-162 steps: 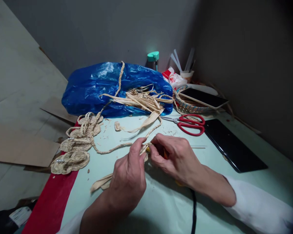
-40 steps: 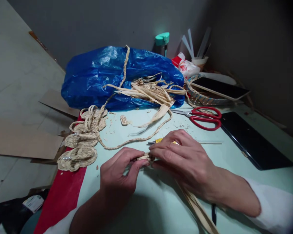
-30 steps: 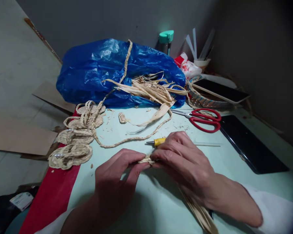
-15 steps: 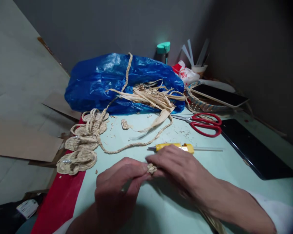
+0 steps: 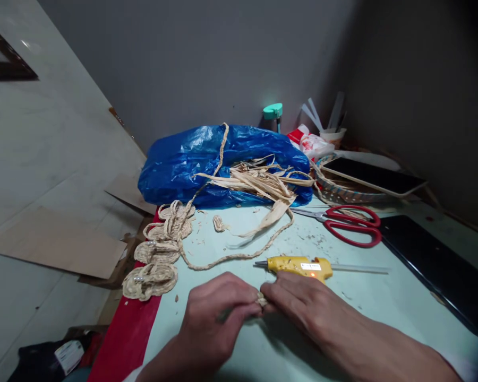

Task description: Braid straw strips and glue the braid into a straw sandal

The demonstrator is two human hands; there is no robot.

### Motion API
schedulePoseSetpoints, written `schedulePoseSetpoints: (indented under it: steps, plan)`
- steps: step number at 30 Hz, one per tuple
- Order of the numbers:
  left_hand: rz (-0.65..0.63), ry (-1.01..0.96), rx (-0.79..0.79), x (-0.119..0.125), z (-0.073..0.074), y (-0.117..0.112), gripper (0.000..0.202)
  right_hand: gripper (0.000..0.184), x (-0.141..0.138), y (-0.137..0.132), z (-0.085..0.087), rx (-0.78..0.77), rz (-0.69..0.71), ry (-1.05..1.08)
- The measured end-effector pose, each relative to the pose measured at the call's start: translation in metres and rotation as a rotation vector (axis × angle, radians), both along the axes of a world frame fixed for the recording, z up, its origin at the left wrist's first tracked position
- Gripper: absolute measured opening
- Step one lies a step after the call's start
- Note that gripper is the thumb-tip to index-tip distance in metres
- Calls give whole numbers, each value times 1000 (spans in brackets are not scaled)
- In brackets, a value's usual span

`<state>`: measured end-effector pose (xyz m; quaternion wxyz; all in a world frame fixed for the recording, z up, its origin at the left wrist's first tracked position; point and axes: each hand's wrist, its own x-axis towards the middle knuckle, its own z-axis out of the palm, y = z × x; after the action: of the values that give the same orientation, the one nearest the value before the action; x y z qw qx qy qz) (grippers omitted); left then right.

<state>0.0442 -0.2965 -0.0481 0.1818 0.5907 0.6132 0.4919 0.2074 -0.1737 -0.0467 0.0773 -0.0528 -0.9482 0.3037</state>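
My left hand (image 5: 213,318) and my right hand (image 5: 302,307) meet low on the pale green table (image 5: 362,307), fingers pinched together on a small coil of braided straw (image 5: 261,300). Most of the coil is hidden between the fingertips. A yellow glue gun (image 5: 300,266) lies on the table just beyond my right hand, nozzle to the left, with a clear glue stick (image 5: 360,270) out its back. A braided straw cord (image 5: 239,255) runs from near the hands toward flat woven coils (image 5: 153,265) at the left table edge.
A blue plastic bag (image 5: 207,159) with loose straw strips (image 5: 258,183) lies at the back. Red-handled scissors (image 5: 348,225), a dark tablet (image 5: 438,268), a woven basket holding a tablet (image 5: 342,190), a teal-capped bottle (image 5: 272,114) and a cup of sticks (image 5: 332,132) stand right. Cardboard (image 5: 56,241) lies on the floor.
My right hand has come off the glue gun, which now lies in full view. Both hands have drawn closer to me with the straw coil, and the camera has tilted up.
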Motion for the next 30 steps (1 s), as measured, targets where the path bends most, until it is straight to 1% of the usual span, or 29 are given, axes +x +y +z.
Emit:
schedulePoseSetpoints:
  steps: [2, 3, 4, 5, 6, 7, 8, 10, 13, 15, 18, 21, 24, 27, 30]
  plan:
    - [52, -142, -191, -11, 9, 6, 8, 19, -3, 5, 0, 37, -31, 63]
    - [93, -259, -264, -18, 12, 9, 11, 18, -3, 9, 0, 47, -56, 105]
    - [162, -356, -267, -26, 14, 13, 18, 17, -3, 12, 0, 55, -85, 151]
    - [221, -393, -263, -34, 15, 17, 25, 16, -3, 16, -1, 64, -114, 195]
    - [305, -366, -252, -44, 14, 23, 31, 16, -2, 19, -1, 78, -135, 230]
    - [387, -263, -273, -53, 13, 29, 33, 17, -1, 22, -2, 96, -148, 257]
    - [430, -117, -336, -63, 11, 36, 36, 16, 0, 24, -2, 117, -157, 276]
    - [467, -27, -390, -79, 6, 50, 39, 16, 2, 27, -3, 156, -153, 288]
    - [505, 80, -474, -91, -2, 71, 33, 16, 3, 29, -2, 212, -160, 282]
    - [509, 123, -530, -94, -7, 81, 27, 18, 3, 30, 1, 241, -173, 287]
    - [515, 118, -596, -93, -13, 89, 29, 21, 3, 31, 5, 269, -174, 325]
    - [517, 32, -618, -92, -17, 93, 35, 22, 3, 33, 8, 312, -173, 367]
    - [518, -103, -597, -92, -20, 97, 36, 23, 5, 34, 7, 360, -179, 382]
    - [514, -269, -536, -86, -17, 99, 36, 21, 7, 36, 6, 357, -205, 360]
    - [474, -457, -435, -71, -4, 96, 30, 19, 8, 40, 4, 315, -239, 344]
